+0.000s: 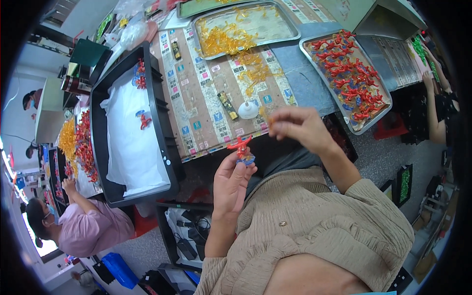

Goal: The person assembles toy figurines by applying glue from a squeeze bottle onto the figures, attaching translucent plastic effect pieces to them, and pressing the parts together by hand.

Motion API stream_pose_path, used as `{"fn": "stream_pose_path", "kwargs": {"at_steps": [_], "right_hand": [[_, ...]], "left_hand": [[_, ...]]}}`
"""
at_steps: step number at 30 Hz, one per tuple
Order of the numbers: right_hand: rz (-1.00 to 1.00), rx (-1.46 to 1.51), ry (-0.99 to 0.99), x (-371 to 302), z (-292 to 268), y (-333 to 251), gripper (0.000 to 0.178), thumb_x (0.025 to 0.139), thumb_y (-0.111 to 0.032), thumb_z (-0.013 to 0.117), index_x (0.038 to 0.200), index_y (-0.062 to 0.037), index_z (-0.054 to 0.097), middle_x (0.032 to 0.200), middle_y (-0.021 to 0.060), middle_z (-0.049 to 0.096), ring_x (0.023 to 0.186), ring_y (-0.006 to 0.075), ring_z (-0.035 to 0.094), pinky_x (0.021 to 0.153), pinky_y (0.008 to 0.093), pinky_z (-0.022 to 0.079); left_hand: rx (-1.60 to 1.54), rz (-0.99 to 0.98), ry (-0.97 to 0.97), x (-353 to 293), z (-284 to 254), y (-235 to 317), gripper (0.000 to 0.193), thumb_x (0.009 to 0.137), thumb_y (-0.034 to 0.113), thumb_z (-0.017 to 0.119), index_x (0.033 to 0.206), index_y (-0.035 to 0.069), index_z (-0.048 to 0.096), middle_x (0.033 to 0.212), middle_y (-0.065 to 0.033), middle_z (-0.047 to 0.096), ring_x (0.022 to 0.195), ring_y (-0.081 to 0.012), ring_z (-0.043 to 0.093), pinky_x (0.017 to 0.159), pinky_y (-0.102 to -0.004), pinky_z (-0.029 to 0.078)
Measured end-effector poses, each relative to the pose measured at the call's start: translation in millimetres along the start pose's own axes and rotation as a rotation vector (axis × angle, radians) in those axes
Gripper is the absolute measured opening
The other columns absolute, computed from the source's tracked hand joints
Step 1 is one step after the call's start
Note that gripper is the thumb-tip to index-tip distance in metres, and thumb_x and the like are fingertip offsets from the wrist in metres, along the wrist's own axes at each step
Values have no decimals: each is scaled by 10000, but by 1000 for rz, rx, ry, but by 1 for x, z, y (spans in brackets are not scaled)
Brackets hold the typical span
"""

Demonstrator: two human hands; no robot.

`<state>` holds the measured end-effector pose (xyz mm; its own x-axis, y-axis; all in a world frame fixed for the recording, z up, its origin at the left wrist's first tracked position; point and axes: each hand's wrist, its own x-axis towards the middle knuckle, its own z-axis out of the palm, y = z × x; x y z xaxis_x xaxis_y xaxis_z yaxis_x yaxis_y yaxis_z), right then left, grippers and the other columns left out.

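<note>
the beige ribbed top (305, 231) is nearest. past it, the left hand (230, 184) is closed on a red-and-blue figurine (241, 146), held upright near the table's edge. the right hand (302, 129) is apart from it, fingers curled inward — whether they grip anything, i cannot tell. amber pieces (223, 43) lie in a metal tray (269, 30) beyond.

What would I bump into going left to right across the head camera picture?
Yellow pile → black tray → left hand holding a red-and-blue figure → right hand → metal tray of red-and-blue figures → person in dark clothes.
</note>
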<state>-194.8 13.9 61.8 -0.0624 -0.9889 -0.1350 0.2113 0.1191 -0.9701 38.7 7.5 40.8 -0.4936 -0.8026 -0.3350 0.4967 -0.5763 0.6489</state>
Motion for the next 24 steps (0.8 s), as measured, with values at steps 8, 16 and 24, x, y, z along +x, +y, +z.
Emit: {"fn": "stream_pose_path", "kwargs": {"at_steps": [8,16,24], "right_hand": [[-215,-295,-80,-31,24,8,206,813,-24,711,1019,-22,703,900,67,663,806,131,631,688,245,503],[-277,-402,-77,-31,25,7,213,789,-19,723,1001,-30,710,886,81,678,812,162,642,696,265,505],[-322,-434,-86,-32,26,7,226,743,4,756,964,-29,723,847,78,673,761,161,642,661,258,499]], "left_hand": [[-20,-46,-44,0,9,-1,370,882,69,657,1224,-11,543,1173,-92,599,1000,-173,619,878,-311,524],[7,-68,-62,-4,8,-5,362,872,80,671,1204,-20,566,1137,-69,589,1005,-162,609,887,-308,521],[40,-84,-44,-4,7,-6,359,848,68,694,1178,-21,588,1129,-56,571,995,-154,605,883,-297,521]]}}
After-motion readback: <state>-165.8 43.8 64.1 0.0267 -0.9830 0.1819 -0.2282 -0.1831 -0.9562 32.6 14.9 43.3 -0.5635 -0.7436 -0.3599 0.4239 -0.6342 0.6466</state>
